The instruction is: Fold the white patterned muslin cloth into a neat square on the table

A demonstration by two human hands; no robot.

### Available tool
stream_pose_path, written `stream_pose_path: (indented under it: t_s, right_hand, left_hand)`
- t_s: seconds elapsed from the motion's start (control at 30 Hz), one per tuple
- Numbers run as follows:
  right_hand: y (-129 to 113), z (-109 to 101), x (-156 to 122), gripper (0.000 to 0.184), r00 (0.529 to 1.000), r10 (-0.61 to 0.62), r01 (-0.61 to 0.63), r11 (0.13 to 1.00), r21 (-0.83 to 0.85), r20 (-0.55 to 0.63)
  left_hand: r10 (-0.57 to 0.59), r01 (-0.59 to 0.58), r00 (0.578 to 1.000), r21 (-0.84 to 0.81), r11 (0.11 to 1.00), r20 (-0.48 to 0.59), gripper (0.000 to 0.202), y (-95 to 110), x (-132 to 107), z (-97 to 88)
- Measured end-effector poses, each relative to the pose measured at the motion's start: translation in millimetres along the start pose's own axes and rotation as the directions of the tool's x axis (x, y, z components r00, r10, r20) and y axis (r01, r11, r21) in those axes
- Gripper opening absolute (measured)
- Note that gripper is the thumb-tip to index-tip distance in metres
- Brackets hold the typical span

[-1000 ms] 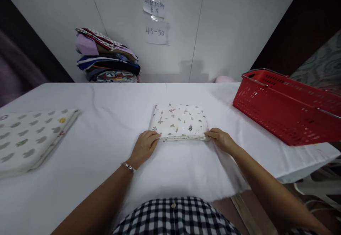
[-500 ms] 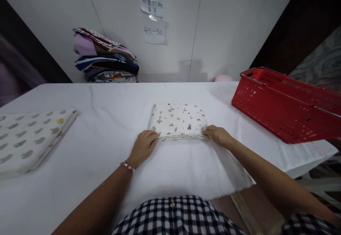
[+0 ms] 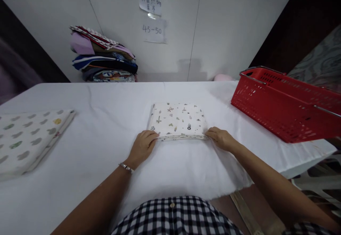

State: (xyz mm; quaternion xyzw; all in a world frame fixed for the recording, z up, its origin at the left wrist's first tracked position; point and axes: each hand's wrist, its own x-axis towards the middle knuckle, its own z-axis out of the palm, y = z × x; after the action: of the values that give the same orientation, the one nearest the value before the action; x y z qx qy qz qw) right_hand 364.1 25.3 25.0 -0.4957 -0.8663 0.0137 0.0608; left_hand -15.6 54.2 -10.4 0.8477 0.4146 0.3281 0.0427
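A white cloth (image 3: 178, 119) with small green, brown and grey prints lies folded into a flat rectangle in front of me. Its layered edge faces my body. My left hand (image 3: 145, 142) pinches the near left corner between thumb and fingers. At the near right corner, my right hand (image 3: 218, 137) has its fingers closed on the same edge. The undersides of the fingertips are hidden. Both forearms reach in from the bottom of the view, and a silver bracelet (image 3: 126, 167) circles the left wrist.
Another folded cloth (image 3: 34, 139) with grey leaf-like prints lies at the left. A red plastic basket (image 3: 285, 103) with metal handles stands on the right side of the white-covered table (image 3: 106, 188). Stacked folded fabrics (image 3: 103, 55) rest at the back left, by the wall with paper signs (image 3: 154, 30).
Both hands keep hold of the cloth's near corners. The right hand has shifted very slightly outward and toward me. The cloth stays in place, and the view has moved a little.
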Motion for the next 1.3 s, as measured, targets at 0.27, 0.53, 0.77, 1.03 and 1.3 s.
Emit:
stream_pose_path:
  t_s: [0.27,0.53,0.77,1.03,1.3]
  right_hand:
    - [-7,-3,3,0.023,1.0,0.01,-0.01,0.999,0.043,-0.002]
    - [7,2,6,0.023,0.991,0.119,-0.133,0.908,0.397,0.06]
    - [10,-4,10,0.028,0.994,0.053,-0.077,0.959,0.273,0.093]
    - [-1,-1,4,0.026,0.993,-0.114,0.112,0.99,-0.091,-0.018]
    - [2,4,2,0.025,0.976,-0.157,0.142,0.984,-0.105,-0.149]
  left_hand:
    - [-0.002,0.004,0.998,0.03,1.0,-0.064,0.021,0,0,-1.1]
    - [0.002,0.001,0.998,0.046,0.999,-0.066,0.02,-2,0,-0.8]
    - [-0.009,0.011,0.998,0.028,1.0,-0.057,0.02,-3,0,-0.8]
    - [-0.023,0.024,0.999,0.02,1.0,-0.045,0.02,-5,-1,1.1]
    - [-0.021,0.023,0.999,0.044,0.999,-0.045,0.019,-4,-2,0.6]
